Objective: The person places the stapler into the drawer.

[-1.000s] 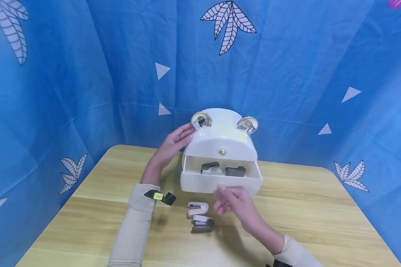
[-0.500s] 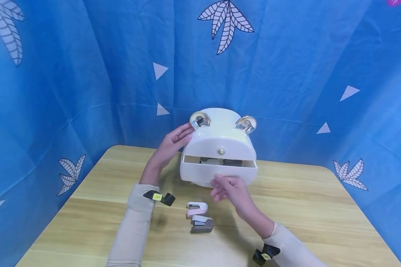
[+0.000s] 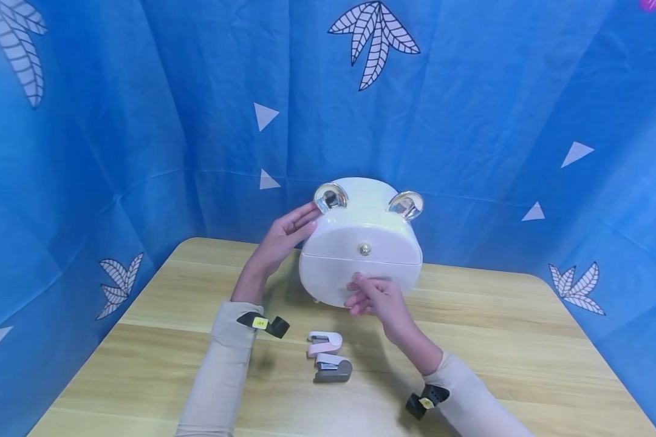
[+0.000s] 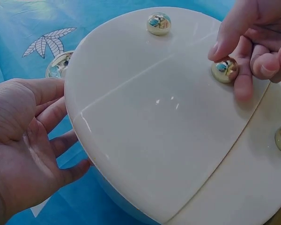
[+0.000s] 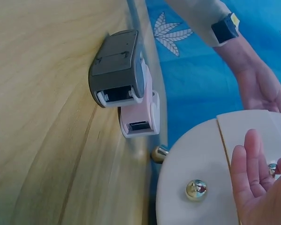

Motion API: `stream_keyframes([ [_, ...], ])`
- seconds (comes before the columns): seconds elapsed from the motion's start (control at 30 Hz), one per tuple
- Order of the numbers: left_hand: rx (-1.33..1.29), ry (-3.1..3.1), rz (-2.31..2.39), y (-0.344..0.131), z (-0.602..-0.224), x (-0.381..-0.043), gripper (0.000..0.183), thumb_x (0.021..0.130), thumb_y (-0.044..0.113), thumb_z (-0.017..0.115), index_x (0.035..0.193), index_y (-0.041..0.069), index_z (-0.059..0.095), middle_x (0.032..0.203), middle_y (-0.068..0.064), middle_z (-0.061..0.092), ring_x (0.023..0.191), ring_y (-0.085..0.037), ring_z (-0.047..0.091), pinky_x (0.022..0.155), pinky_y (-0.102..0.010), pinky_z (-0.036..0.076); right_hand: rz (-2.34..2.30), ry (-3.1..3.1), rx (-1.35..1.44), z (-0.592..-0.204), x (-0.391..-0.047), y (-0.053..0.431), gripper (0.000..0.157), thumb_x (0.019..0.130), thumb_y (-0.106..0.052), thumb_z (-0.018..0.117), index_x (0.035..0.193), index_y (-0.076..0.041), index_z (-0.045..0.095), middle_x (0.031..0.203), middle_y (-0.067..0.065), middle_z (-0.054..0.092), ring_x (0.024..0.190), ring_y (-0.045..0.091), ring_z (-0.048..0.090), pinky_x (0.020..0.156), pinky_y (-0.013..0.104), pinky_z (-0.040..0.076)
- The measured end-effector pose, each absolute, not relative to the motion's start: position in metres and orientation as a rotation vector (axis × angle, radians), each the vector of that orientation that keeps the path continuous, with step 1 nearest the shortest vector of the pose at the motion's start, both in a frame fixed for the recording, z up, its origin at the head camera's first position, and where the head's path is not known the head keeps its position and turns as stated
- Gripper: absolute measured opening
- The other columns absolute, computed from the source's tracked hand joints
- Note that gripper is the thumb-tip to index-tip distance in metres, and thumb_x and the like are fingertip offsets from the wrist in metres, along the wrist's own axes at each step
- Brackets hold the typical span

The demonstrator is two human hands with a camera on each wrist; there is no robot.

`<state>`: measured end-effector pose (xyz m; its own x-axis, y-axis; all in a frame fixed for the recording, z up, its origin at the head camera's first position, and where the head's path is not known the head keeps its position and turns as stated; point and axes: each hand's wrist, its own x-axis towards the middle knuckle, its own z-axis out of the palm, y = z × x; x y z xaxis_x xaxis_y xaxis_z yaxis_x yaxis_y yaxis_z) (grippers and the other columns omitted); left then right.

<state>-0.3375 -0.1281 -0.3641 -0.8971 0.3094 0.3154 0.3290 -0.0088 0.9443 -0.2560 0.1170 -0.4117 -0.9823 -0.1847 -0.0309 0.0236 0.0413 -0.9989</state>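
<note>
Since the earlier frame, the drawer (image 3: 328, 273) has slid fully in, its front now flush with the white box (image 3: 367, 195) and the staplers that showed inside hidden. The box stands at the middle of the far edge of the table (image 3: 503, 340), with the blue cloth (image 3: 459, 121) rising behind that edge. Thumb and forefinger of the right hand (image 3: 381, 303) pinch the gold knob (image 4: 220, 75) of the drawer, the other fingers lying loosely beside it. Fingers slightly spread, the left hand (image 3: 281, 238) steadies the box's left side, just below the mirrored ear (image 3: 330, 198); some fingertips are hidden behind the rim. Ahead of the box lie a pink-and-white stapler (image 3: 325, 345) and, nearer the person, a grey stapler (image 3: 333, 370); whether they touch, I cannot tell. Broad stretches of wood run from the box to the left and right edges, wider on the right.
</note>
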Motion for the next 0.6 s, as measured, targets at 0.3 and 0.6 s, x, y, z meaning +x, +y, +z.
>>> stream_keyframes([
  [0.3, -0.687, -2.213, -2.095, -0.1273, -0.3638, -0.3361, 0.055, 0.103, 0.026, 0.061, 0.155, 0.018, 0.044, 0.155, -0.004, 0.052, 0.147, -0.021, 0.046, 0.119, -0.045, 0.041, -2.023, 2.152, -0.188, -0.4116, -0.2580, 0.1203, 0.049, 0.105, -0.032, 0.057, 0.116, 0.015, 0.065, 0.076, 0.007, 0.076, 0.063, 0.012, 0.071, 0.068, 0.027, 0.063],
  [0.6, -0.696, -2.208, -2.098, -0.1273, -0.3639, -0.3359, 0.054, 0.104, 0.025, 0.061, 0.155, 0.017, 0.045, 0.155, -0.004, 0.052, 0.146, -0.021, 0.047, 0.118, -0.045, 0.042, -1.602, 2.432, -0.548, -0.4203, -0.2492, 0.1265, 0.028, 0.096, -0.016, 0.070, 0.112, 0.007, 0.071, 0.095, 0.021, 0.076, 0.077, 0.020, 0.072, 0.076, 0.038, 0.064],
])
